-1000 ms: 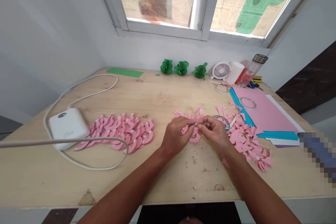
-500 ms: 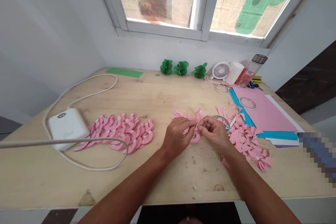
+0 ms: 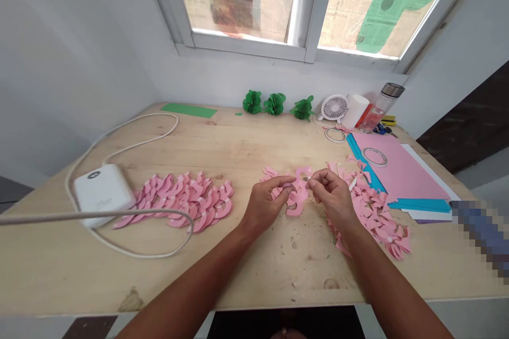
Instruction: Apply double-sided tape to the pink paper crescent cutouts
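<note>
My left hand (image 3: 267,200) is closed, thumb and forefinger pinched at a small spot I cannot make out. Facing it a short way off, my right hand (image 3: 331,190) is also closed, fingertips together around a tiny pale bit too small to name. Below and between the hands lie curved pink paper pieces (image 3: 295,208) on the table; others show behind the fingertips. To the right, close by my right wrist, spreads a heap of pink paper scraps (image 3: 379,217). My right hand hides part of that heap.
Curved pink pieces (image 3: 199,201) overlap in rows at left, beside a white power bank (image 3: 104,190) and its looping cable (image 3: 139,257). Green paper balls (image 3: 274,104), a small fan (image 3: 334,108) and a glass bottle (image 3: 379,111) stand behind. A tape roll (image 3: 375,157) lies on pink sheets (image 3: 409,169).
My hands, whose fingertips met over the pink pieces before, are now apart. The right has moved a little right and the left slightly left, uncovering more pink paper between them.
</note>
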Motion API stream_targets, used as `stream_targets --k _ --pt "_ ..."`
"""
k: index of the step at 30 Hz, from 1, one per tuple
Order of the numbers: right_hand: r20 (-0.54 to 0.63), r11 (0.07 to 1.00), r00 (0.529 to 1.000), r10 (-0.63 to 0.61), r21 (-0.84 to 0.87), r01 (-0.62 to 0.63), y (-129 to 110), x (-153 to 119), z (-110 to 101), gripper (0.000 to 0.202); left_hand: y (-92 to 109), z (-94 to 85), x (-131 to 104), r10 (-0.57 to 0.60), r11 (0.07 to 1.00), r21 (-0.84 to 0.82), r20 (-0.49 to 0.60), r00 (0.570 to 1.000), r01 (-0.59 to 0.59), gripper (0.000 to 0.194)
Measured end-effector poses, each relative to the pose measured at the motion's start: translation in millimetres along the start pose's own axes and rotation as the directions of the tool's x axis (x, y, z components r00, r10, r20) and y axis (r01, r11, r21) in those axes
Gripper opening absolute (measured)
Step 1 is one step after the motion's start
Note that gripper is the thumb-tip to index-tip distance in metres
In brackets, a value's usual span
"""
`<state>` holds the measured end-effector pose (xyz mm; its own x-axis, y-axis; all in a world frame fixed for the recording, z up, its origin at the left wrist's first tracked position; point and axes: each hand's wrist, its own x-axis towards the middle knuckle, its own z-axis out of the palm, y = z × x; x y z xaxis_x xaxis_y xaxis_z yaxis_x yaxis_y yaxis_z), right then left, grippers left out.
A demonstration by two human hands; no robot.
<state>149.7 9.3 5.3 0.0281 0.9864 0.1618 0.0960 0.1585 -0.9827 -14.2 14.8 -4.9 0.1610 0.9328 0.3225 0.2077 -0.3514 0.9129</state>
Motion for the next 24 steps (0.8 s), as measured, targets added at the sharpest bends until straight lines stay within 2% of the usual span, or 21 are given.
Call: stream_targets --k 4,8,14,18,21,24 --pt "0.022 0.985 0.998 -0.060 -0.160 0.063 2.7 -0.2 -0.3 0.013 0.0 -1.0 0.6 -0.034 0.998 -0.058 0.000 0.999 0.034 0.015" --pt "0.070 0.930 0.987 -0.146 -0.331 0.161 0.7 -1.9 -0.2 0.011 -0.2 -1.4 1.5 -0.049 0.994 -0.099 -0.009 0.999 0.047 0.014" --pt "0.059 0.956 0.989 -0.138 -0.255 0.149 3.2 -0.4 -1.1 0.011 0.0 -1.6 1.3 -0.044 0.991 -0.125 0.015 0.999 0.045 0.013" --pt "-0.001 0.973 0.992 -0.126 -0.194 0.123 5.4 1.3 -3.9 0.011 1.8 -4.5 2.4 -0.085 0.970 -0.231 -0.036 0.996 0.074 0.025" --pt "-0.018 0.968 0.989 -0.144 -0.210 0.137 3.8 1.1 -5.5 0.011 1.5 -6.3 4.0 -0.125 0.959 -0.263 -0.071 0.990 0.102 0.018" --pt "-0.009 0.947 0.983 -0.186 -0.267 0.177 0.9 -0.8 -5.9 0.009 0.9 -6.5 5.1 -0.140 0.960 -0.251 -0.050 0.989 0.123 0.022"
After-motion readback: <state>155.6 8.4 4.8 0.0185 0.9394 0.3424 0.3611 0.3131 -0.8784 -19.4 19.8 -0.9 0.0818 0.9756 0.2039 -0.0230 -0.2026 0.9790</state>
